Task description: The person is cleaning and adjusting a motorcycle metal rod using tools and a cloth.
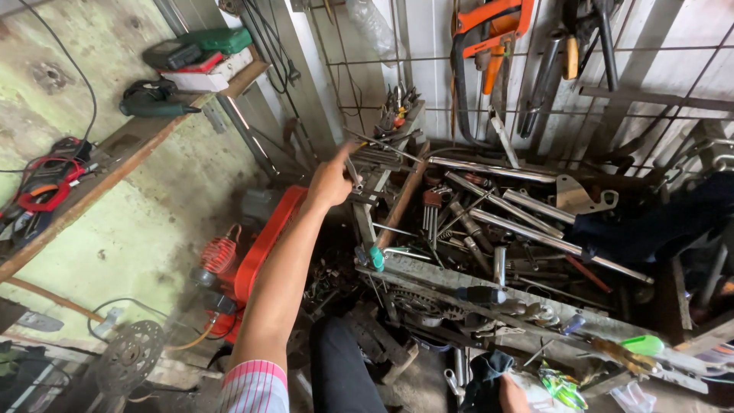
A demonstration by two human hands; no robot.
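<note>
Occupying the right half of the head view, a cluttered workbench (428, 269) carries a dense pile of metal tools; its front edge runs diagonally from centre toward the lower right. Behind the bench, a wire grid on a pale panelled wall (673, 46) holds hanging tools, including an orange hacksaw (483, 38). At the upper left, a wooden shelf (115, 157) slopes along a stained greenish wall and carries a green tool case (215, 40), a dark power tool (153, 99) and red-and-black cables (46, 187). Below the shelf, a red compressor (245, 256) stands on the floor at the bench's left end, with a brake disc (128, 353) near the lower left corner.

Left hand (330, 182): extended on a straight arm to the bench's rear left corner. The fingers are loosely curled with the index finger raised. The fingertips close around a thin metal tool (353, 174); the grip itself is partly hidden, so the degree of closure cannot be confirmed. The tool's long axis runs roughly vertical, tilted slightly right, with the lower end pointing down into the pile.

Right hand (514, 394): only partly visible at the bottom edge, touching a dark cloth (485, 375) just below the bench's front edge. Whether it grips the cloth cannot be told.

A green-handled screwdriver (376, 256) lies near the bench's left front edge.
</note>
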